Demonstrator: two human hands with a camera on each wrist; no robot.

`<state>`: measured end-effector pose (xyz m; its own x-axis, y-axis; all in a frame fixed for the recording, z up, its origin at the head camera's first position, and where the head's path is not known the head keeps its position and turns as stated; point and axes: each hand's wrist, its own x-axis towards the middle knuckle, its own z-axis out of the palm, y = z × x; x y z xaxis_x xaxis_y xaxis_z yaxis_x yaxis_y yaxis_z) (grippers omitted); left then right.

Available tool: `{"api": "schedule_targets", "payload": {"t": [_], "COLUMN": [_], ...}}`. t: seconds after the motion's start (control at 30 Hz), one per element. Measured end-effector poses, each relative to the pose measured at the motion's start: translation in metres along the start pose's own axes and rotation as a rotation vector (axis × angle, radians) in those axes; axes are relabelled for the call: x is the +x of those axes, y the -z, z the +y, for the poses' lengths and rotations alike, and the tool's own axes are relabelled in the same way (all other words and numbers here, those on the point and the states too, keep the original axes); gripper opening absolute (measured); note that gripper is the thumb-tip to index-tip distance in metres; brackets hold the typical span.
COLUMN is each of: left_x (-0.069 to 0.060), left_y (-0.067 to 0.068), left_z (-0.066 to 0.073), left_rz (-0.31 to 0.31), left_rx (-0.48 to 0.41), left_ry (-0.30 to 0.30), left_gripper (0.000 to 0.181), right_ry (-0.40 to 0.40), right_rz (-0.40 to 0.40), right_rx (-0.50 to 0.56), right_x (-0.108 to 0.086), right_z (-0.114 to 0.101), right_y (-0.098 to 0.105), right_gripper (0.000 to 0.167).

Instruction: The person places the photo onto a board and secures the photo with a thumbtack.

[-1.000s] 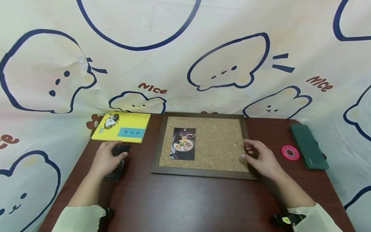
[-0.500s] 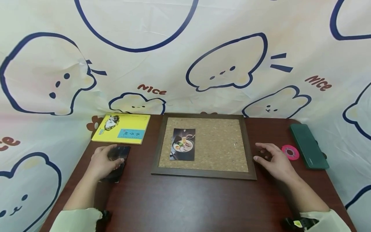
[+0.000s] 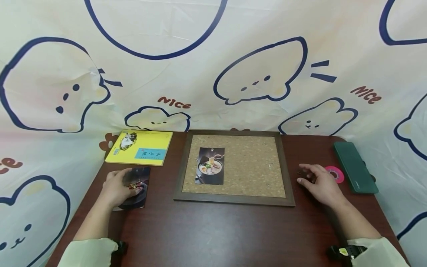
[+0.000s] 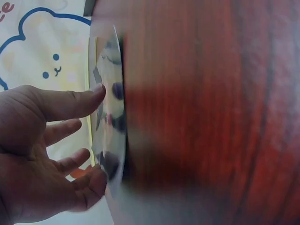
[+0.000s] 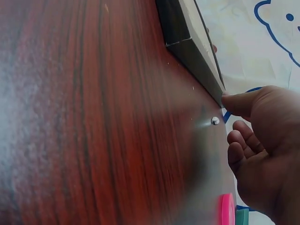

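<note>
My left hand (image 3: pixel 116 188) is over a dark photo (image 3: pixel 140 187) of food at the table's left; a pale corner shows at its near edge. In the left wrist view the photo (image 4: pixel 112 112) looks bowed, and my thumb and fingertips touch its surface. My right hand (image 3: pixel 321 187), thumb out and fingers loosely curled, hovers right of a framed cork board (image 3: pixel 250 163) and holds nothing visible. A shiny pushpin (image 5: pixel 215 121) lies on the table near those fingertips. Another photo (image 3: pixel 210 167), of a noodle bowl, is on the board's left half.
Behind my left hand lies a yellow book (image 3: pixel 146 142). A pink ring-shaped object (image 3: pixel 337 175) sits just behind my right hand, beside a dark green case (image 3: pixel 355 167). A patterned cloth (image 3: pixel 207 74) hangs behind the brown table (image 3: pixel 207 230).
My right hand has moved right, from the board's right edge to the table beside it. My left hand has shifted slightly left, and more of the photo's food picture shows.
</note>
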<state>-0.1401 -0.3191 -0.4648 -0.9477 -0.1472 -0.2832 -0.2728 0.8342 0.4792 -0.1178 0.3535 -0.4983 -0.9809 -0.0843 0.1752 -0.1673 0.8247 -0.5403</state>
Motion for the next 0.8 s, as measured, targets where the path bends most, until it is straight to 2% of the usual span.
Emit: {"api": "schedule_targets", "payload": {"t": [0.2,0.47,0.63,0.8], "left_x": [0.000,0.003,0.006,0.006], "left_y": [-0.002,0.001,0.001,0.001], "left_z": [-0.001,-0.007,-0.007,-0.007], "left_rz": [0.024,-0.007,-0.024,-0.026], "left_rx": [-0.035,0.028,0.006,-0.011], "left_ry": [0.048,0.059,0.091,0.084], "left_gripper": [0.095,0.093,0.090,0.089], "right_ry": [-0.007,0.007,0.006,-0.002], "right_rz": [-0.023,-0.006,0.011,0.005], "right_rx": [-0.038,-0.067,-0.085,-0.093], "right_x": [0.004,0.009,0.010,0.012], "right_z": [0.004,0.008,0.010,0.011], "right_y": [-0.002,-0.008,-0.012,-0.013], "right_gripper": [0.042,0.035,0.029,0.023]}}
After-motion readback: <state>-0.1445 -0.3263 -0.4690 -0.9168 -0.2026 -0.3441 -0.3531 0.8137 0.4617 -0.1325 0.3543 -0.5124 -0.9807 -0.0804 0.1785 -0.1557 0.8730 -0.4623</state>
